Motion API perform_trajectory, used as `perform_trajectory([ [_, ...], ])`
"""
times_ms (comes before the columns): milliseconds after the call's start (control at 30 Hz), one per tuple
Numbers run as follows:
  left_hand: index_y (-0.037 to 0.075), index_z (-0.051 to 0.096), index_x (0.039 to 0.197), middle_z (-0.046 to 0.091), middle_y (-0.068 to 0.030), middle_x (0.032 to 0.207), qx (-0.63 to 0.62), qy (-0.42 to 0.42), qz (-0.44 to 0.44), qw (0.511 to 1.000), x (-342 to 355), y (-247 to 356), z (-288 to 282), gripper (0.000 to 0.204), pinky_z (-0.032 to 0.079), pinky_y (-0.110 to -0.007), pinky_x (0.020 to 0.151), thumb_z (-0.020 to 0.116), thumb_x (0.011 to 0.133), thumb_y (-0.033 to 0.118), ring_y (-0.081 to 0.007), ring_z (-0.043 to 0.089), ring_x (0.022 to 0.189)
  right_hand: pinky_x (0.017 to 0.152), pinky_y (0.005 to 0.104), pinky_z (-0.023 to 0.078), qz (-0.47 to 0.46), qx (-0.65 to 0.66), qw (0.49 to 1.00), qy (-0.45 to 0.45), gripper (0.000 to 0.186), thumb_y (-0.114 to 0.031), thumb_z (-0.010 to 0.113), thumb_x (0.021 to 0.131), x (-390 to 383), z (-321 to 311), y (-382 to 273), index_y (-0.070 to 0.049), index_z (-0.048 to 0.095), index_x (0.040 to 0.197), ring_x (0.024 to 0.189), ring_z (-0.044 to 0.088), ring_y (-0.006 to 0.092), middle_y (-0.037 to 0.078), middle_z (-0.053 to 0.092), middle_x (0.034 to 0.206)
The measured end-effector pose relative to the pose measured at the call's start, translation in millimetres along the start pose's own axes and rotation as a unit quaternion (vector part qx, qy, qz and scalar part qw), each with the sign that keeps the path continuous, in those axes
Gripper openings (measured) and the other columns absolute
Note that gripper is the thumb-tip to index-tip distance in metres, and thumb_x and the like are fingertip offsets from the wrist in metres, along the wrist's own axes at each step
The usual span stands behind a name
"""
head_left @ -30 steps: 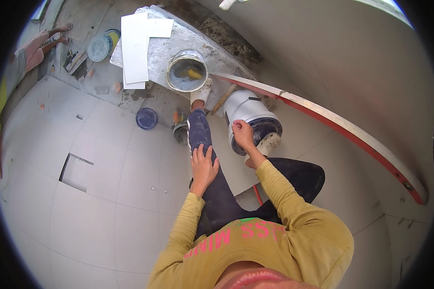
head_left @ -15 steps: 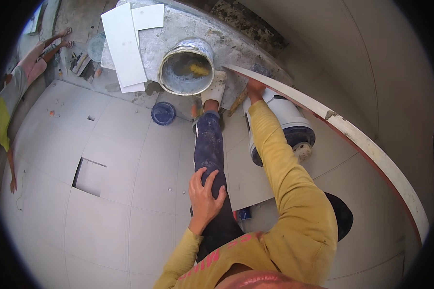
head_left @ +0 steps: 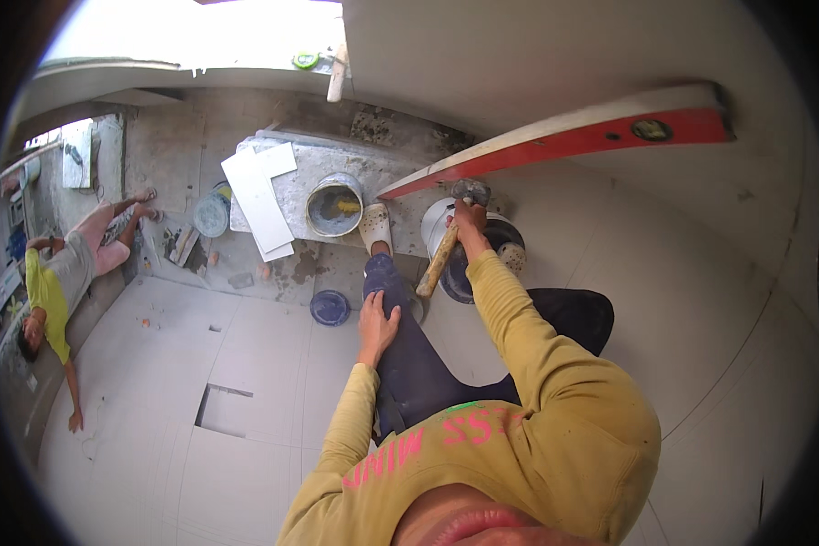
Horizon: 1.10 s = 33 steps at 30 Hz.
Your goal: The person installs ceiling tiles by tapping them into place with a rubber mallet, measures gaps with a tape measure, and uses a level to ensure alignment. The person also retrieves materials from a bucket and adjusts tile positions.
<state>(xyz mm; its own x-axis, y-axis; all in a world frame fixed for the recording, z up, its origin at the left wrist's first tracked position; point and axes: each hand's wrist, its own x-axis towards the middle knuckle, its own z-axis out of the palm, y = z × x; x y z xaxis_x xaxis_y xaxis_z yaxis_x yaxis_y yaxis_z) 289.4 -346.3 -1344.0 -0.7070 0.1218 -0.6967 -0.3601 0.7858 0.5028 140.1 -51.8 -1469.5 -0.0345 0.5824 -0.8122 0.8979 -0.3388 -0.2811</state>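
My left hand [head_left: 376, 323] rests on the dusty dark trouser leg [head_left: 384, 273], fingers apart, nothing in it. My right hand [head_left: 468, 221] is wrapped round the wooden handle of a mallet [head_left: 434, 268], whose grey head is raised above a white bucket [head_left: 435, 225]. Just behind runs a long red-and-white spirit level [head_left: 591, 139], slanting from the grey slab to the wall at right. A metal pail [head_left: 323, 216] with a yellow object inside stands on that slab [head_left: 359, 159], beside my white clog [head_left: 374, 223]. White boards [head_left: 250, 196] lie at the slab's left end.
A co-worker in a yellow top [head_left: 50, 305] is at the far left, one arm down to the tiles. A blue round lid [head_left: 329, 308], a pale bucket [head_left: 210, 215] and debris lie nearby. The tiled floor has a rectangular cutout [head_left: 223, 409]. A green round object [head_left: 306, 60] is on the ledge above.
My right hand reached toward the slab and now comes back gripping the mallet. My left hand stays on the leg. The view has tilted up, showing more wall and the bright opening.
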Motion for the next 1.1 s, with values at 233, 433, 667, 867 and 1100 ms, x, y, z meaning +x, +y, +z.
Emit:
perform_trajectory([
  [233,0.001,0.057,0.137,0.066,-0.0254,0.122,0.119,-0.116,0.205,0.965,7,97,-69,0.057,0.052,-0.049,0.096,0.063,0.095,0.039,-0.0430,0.064,0.114,0.048,0.0315,0.053,-0.232,0.248,0.940,-0.043,0.027,-0.016,0.077,0.091,-231,-325,-106,-0.001,0.059,0.106,0.056,0.062,0.0151,0.006,0.060,0.076],
  [433,0.013,0.069,0.123,0.073,-0.0172,0.114,0.254,-0.270,0.400,0.838,-55,325,-71,0.038,0.054,-0.049,0.091,0.062,0.097,0.039,-0.0386,0.069,0.107,0.045,0.0289,0.041,-0.184,0.380,0.895,-0.141,0.037,-0.036,0.069,0.100,-380,-442,-28,-0.013,0.048,0.080,0.046,0.044,0.0083,-0.004,0.047,0.062],
  [667,0.014,0.071,0.119,0.076,-0.0085,0.101,0.211,-0.139,0.618,0.744,-309,738,-214,0.029,0.056,-0.041,0.082,0.069,0.097,0.033,-0.0280,0.074,0.093,0.049,0.0290,0.048,-0.481,0.257,0.817,0.184,0.023,-0.021,0.066,0.098,-467,-628,-45,-0.002,0.054,0.099,0.049,0.056,0.0126,0.001,0.055,0.064],
  [867,0.003,0.063,0.130,0.069,-0.0157,0.125,0.027,0.359,0.836,0.414,-541,1028,-376,0.044,0.053,-0.043,0.097,0.075,0.089,0.007,-0.0357,0.065,0.115,0.049,0.0227,0.045,-0.637,0.450,0.606,0.157,0.028,-0.011,0.064,0.097,-592,-855,-203,-0.004,0.047,0.117,0.052,0.046,0.0047,-0.001,0.050,0.072],
  [1100,0.007,0.059,0.137,0.063,-0.0139,0.134,0.034,0.785,0.611,0.098,-713,1198,-629,0.042,0.049,-0.052,0.100,0.060,0.102,0.029,-0.0319,0.057,0.128,0.044,0.0188,0.035,-0.766,0.358,0.510,0.158,0.057,-0.048,0.073,0.095,-692,-926,-300,-0.006,0.048,0.123,0.055,0.040,0.0019,-0.004,0.045,0.073],
])
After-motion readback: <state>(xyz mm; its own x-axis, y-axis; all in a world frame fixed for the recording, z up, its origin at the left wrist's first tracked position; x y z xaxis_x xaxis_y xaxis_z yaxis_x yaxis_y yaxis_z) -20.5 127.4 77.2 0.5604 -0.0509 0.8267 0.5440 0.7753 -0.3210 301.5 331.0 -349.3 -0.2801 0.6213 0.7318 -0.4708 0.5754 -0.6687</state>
